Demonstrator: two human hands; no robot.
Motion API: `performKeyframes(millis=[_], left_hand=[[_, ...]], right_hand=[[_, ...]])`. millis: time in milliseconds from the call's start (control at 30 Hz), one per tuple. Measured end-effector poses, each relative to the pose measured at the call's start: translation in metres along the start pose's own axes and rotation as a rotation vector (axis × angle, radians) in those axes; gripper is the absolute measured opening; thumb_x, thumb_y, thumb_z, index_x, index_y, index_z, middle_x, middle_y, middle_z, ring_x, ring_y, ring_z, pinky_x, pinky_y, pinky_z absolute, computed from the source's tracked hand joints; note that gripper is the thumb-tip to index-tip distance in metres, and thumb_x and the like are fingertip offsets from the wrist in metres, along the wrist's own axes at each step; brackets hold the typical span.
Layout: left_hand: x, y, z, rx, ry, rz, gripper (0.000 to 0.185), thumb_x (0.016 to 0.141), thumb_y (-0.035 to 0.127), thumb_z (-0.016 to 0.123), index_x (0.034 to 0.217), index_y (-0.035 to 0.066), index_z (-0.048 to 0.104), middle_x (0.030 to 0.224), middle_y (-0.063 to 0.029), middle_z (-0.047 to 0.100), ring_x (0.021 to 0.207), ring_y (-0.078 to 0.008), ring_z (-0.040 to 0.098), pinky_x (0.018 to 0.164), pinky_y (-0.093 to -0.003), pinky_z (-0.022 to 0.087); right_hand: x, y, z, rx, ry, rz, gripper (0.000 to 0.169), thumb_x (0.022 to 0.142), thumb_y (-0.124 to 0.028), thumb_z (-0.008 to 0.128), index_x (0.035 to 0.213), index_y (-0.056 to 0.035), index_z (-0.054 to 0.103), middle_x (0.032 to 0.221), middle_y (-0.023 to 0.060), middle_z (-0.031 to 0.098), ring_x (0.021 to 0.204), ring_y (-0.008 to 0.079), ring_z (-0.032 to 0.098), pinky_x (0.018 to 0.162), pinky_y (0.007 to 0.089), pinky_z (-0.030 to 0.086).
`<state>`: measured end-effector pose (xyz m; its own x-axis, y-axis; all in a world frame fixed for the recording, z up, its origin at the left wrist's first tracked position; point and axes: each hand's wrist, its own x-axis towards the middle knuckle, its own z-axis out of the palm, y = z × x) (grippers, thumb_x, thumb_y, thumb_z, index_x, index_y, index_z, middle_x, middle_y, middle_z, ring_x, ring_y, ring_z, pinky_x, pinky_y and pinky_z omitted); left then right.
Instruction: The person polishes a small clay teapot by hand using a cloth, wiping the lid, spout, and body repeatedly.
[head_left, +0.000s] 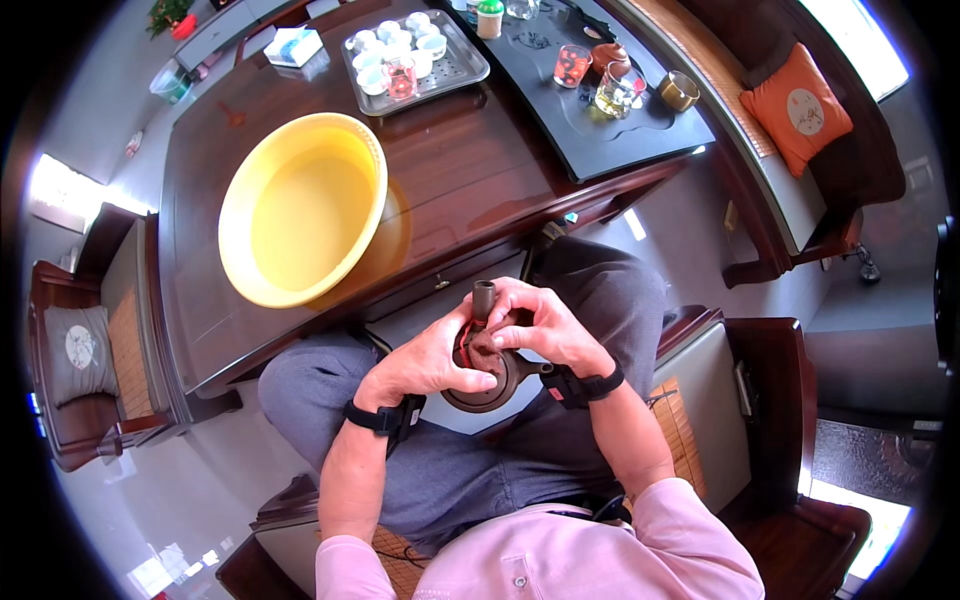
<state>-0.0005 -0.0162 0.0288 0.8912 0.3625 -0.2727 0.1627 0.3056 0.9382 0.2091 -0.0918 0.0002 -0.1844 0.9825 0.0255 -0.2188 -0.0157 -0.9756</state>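
Between my knees I hold a dark brown clay teapot (486, 400) with a straight side handle (484, 301) pointing away from me and a short spout (537, 368) on its right. My left hand (429, 351) grips the pot from the left, its thumb lying across the top near the lid. In the fingers of my right hand (546, 328) is a crumpled brown cloth (487, 351), pressed against the pot beside the handle's base. A red cord (464, 346) is looped around near the handle. Part of the pot is covered by my hands and the cloth.
A yellow basin (319, 217) of liquid stands on the wooden table (450, 172). Behind it are a metal tray (469, 71) with several white cups and a tissue pack (293, 47). A black tea tray (600, 146) holds glasses and a reddish teapot (609, 56).
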Motion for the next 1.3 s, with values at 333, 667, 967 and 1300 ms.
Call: performKeyframes(millis=[333,667,967,1300], left_hand=[[0.0,-0.009,-0.005,-0.029,0.041,-0.003,0.086,0.07,0.035,0.088,0.14,0.004,0.048,0.124,-0.0066,0.055,0.114,-0.0167,0.053,0.103,-0.0311,0.043],[0.007,-0.021,-0.006,-0.009,0.025,-0.016,0.086,0.072,0.044,0.084,0.139,0.004,0.049,0.123,-0.0066,0.058,0.118,-0.0159,0.054,0.106,-0.0321,0.042],[0.004,-0.001,-0.003,-0.19,0.172,0.106,0.083,0.074,0.033,0.086,0.14,0.004,0.047,0.124,-0.0065,0.056,0.118,-0.015,0.056,0.108,-0.0313,0.042],[0.016,-0.02,-0.005,-0.318,0.486,0.214,0.07,0.079,0.026,0.082,0.135,0.001,0.048,0.121,-0.0085,0.059,0.113,-0.0166,0.058,0.103,-0.0328,0.047]], right_hand=[[0.002,-0.003,-0.014,0.193,0.522,-0.087,0.01,0.092,-0.001,0.069,0.096,-0.0035,0.061,0.101,0.0072,0.068,0.069,0.0083,0.063,0.059,0.0228,0.052],[0.009,0.017,0.007,-0.175,0.269,-0.187,0.013,0.09,0.0,0.069,0.096,-0.004,0.058,0.118,0.0092,0.068,0.087,0.0058,0.058,0.076,0.0227,0.047],[0.006,0.01,0.004,0.483,0.478,0.065,0.034,0.105,-0.028,0.056,0.129,-0.0037,0.061,0.109,0.0081,0.069,0.084,0.0107,0.064,0.067,0.0237,0.05],[-0.005,-0.005,0.003,0.273,0.031,0.1,0.074,0.091,-0.008,0.062,0.159,-0.0019,0.032,0.146,0.0054,0.051,0.124,0.0122,0.052,0.099,0.0269,0.047]])
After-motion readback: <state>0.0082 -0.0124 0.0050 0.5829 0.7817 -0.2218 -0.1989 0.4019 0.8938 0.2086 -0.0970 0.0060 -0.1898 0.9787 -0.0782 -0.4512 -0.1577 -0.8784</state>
